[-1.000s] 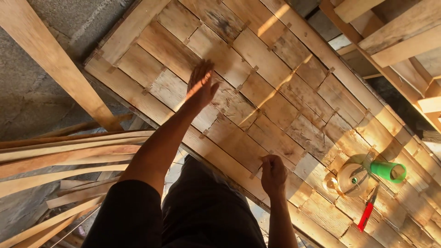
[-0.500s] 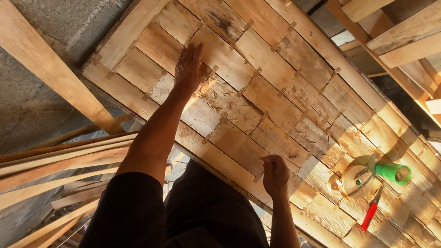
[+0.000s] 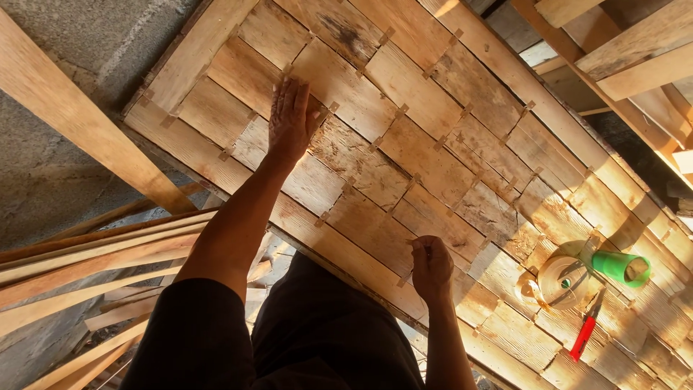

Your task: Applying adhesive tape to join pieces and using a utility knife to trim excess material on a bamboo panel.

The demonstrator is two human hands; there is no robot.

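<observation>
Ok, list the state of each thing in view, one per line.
Left hand: flat, palm down on the panel.
Right hand: closed around a thin sliver.
Panel: lying flat, slats joined by small strips.
Tape roll: lying flat on the panel.
Green cup: on its side.
Red tool: lying on the panel.

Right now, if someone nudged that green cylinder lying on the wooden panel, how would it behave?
The green cylinder lies on its side, so it would probably roll. The tape roll beside it might stop it. It looks hollow-ended, so likely light.
</observation>
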